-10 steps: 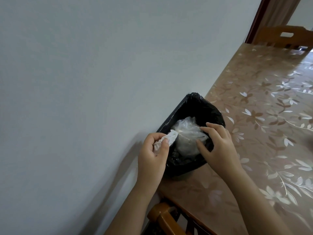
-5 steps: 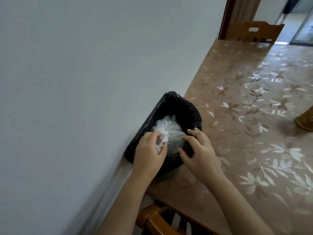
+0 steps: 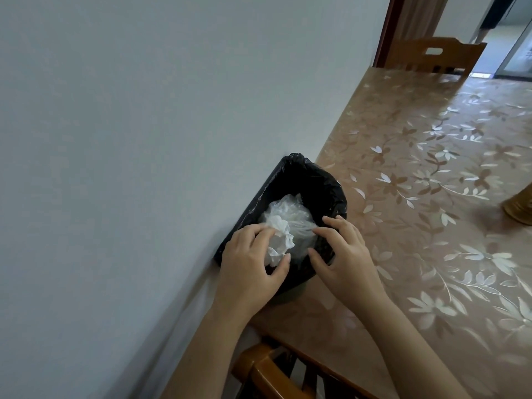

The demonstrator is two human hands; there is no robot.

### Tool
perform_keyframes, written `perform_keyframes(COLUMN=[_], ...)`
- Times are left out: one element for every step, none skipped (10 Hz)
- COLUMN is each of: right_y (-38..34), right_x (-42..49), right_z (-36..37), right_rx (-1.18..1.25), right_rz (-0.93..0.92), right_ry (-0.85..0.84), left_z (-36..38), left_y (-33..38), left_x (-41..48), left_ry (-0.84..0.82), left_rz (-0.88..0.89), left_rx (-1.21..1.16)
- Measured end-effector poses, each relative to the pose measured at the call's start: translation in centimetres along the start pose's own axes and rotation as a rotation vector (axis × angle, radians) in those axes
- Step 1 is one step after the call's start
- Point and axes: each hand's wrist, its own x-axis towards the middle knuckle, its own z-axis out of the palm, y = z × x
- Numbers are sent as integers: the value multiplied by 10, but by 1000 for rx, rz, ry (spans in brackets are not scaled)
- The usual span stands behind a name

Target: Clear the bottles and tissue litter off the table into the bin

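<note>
The small bin lined with a black plastic bag (image 3: 305, 182) stands on the floral-patterned brown table (image 3: 431, 197), its far side against the pale wall (image 3: 144, 139). Over the bin's mouth the left hand (image 3: 247, 269) pinches a crumpled white tissue (image 3: 279, 240) between thumb and fingers; the right hand (image 3: 342, 254) hovers spread and empty at the bin's near rim. Under the tissue a clear crinkled plastic bag (image 3: 290, 214) swells almost to the rim. That bulk is the risk: released on top, the tissue could roll off and land beside the bin. Pressing down hard might tip the light bin or drag its liner inward.
</note>
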Motion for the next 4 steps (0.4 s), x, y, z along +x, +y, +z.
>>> perform_keyframes(right_y=[-6, -14, -25, -40], right_x=[0, 0, 2, 1], right_z=[-3, -7, -8, -4], right_rx=[-13, -27, -45, -57], right_rz=[-15, -27, -75, -126], right_ry=[7, 18, 32, 26], left_z=[-5, -12, -18, -28], left_y=[-1, -4, -11, -15], left_x=[-4, -9, -16, -22], left_ry=[54, 116, 187, 184], left_rz=[14, 14, 31, 18], left_rx=[49, 81, 108, 115])
